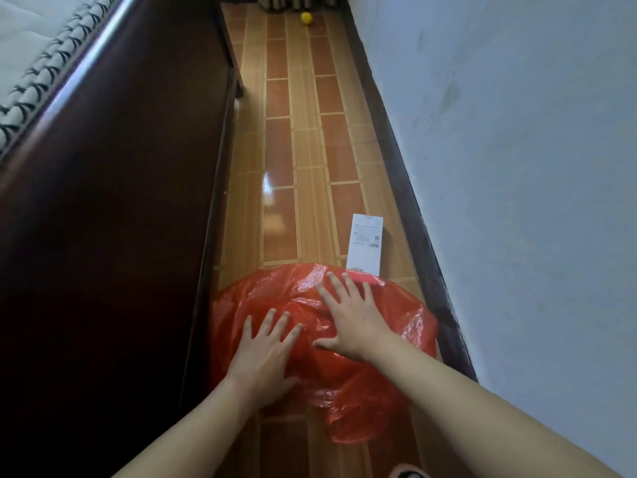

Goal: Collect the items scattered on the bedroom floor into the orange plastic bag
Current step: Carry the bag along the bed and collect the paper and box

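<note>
The orange plastic bag (372,391) lies crumpled on the wooden floor in the narrow gap between bed and wall. My left hand (265,353) lies flat on its left part, fingers spread and straight. My right hand (348,315) presses on the bag's upper middle, fingers spread too. A white flat box with printed labels and a pink end (365,243) lies on the floor just beyond the bag, its near end touching the bag's far edge by my right fingertips. A small yellow ball (306,18) sits far down the floor.
A dark wooden bed frame (113,219) runs along the left, with a patterned mattress cover (38,81) on top. A pale blue-white wall (517,167) with a dark skirting board closes the right side. Furniture legs stand at the far end.
</note>
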{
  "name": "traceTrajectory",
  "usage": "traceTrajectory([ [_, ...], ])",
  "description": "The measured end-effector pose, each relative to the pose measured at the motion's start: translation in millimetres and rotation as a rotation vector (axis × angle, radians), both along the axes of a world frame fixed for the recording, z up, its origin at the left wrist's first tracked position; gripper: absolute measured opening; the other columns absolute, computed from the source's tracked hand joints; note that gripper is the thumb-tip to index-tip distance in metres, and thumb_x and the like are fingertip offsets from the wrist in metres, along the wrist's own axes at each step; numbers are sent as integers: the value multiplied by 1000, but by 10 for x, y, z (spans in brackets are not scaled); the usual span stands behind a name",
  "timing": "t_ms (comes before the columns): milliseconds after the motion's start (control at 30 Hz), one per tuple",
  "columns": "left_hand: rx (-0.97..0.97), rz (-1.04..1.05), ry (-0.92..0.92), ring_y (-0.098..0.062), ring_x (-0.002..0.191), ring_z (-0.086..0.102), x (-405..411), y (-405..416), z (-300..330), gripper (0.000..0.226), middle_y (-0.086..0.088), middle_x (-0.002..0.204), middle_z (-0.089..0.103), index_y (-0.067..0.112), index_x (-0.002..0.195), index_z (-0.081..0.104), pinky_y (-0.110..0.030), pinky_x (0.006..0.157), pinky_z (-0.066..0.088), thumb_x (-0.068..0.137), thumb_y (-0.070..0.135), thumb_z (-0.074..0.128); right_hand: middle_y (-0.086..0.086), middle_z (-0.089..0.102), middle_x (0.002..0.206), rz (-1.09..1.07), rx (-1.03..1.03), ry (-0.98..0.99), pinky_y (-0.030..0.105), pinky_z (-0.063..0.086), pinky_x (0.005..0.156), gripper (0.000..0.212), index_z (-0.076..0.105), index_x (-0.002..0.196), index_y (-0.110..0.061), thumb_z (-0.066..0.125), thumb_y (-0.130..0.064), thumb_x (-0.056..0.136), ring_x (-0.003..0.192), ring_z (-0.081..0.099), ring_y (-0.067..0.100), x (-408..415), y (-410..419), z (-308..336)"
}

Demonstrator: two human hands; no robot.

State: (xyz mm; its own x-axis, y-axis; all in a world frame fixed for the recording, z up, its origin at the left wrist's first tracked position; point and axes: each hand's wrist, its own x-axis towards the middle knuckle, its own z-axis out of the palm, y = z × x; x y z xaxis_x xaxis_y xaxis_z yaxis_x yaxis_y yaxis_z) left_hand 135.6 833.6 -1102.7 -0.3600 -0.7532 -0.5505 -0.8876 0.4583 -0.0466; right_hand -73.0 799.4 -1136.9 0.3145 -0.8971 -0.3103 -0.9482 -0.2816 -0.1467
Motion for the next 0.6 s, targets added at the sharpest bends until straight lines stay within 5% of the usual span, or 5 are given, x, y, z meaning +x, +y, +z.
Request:
traceTrajectory([
  [100, 12, 2, 12, -31, 158, -15, 45, 30, -36, 101, -3, 173, -9, 33, 163, -8, -63, 124, -7, 92, 72, 51, 15, 1, 173, 107, -60, 70, 69, 7, 122, 96, 4, 166, -25, 60, -55, 94, 158, 1, 41, -53, -120, -177],
  [200, 23, -30, 11, -31, 158, -15, 26, 26, -75, 103, -1, 173, -8, 32, 163, -8, -64, 124, -6, 91, 70, 55, 17, 7, 172, 192, -147, 107, 69, 12, 120, 67, 11, 166, -23, 29, -27, 102, 157, 8, 43, -184, -354, -197],
  [367, 68, -66, -22, -32, 158, -14, -79, 19, -90, 102, -3, 174, -5, 29, 164, -7, -65, 123, -6, 92, 68, 54, 14, 4, 173, 241, -115, 215, 66, 7, 122, 68, 11, 165, -19, 7, -19, 97, 158, 4, 39, -399, -745, -104],
  [433, 71, -67, -8, -31, 158, -13, -104, 23, -76, 99, -3, 174, -4, 29, 164, -6, -65, 124, -6, 94, 67, 53, 13, 3, 173, 177, -69, 225, 65, 6, 123, 64, 8, 165, -18, 10, -17, 102, 158, 3, 38, -410, -774, -96],
  [600, -12, -49, 102, -28, 159, -12, -146, -131, -14, 89, -2, 174, -2, 31, 165, -3, -62, 126, -3, 98, 63, 47, 7, 15, 172, 53, -104, -51, 62, 18, 124, 79, 20, 164, -21, 56, -26, 94, 159, 14, 30, -296, -476, -49],
])
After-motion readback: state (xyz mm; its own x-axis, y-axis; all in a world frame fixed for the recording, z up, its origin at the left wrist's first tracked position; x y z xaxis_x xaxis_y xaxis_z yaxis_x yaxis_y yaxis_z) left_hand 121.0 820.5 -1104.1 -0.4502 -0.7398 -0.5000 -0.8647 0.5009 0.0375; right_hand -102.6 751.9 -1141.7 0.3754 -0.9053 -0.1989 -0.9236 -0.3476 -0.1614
